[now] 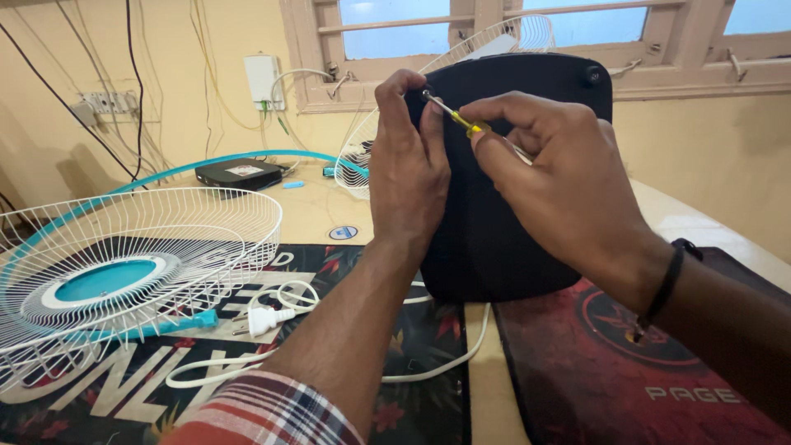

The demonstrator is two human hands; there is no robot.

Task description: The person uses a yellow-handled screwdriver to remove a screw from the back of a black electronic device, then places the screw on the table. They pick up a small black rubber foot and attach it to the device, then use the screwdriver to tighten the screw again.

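Note:
My left hand (408, 169) grips the upper left edge of a black fan base (494, 239), which stands tilted up on the table. My right hand (548, 177) holds a small screwdriver (461, 122) with a yellow handle, its metal tip at the base's top left corner, right by my left fingers. A white rear fan grille (486, 49) shows behind the base. The fan's white power cord and plug (268, 317) lie on the mat below my left forearm.
A white front fan grille with a teal centre (124, 272) lies at the left. A black box (239, 173) sits near the wall, with cables and a socket strip (103, 103) above. Dark printed mats (593, 371) cover the table. A window (527, 33) is behind.

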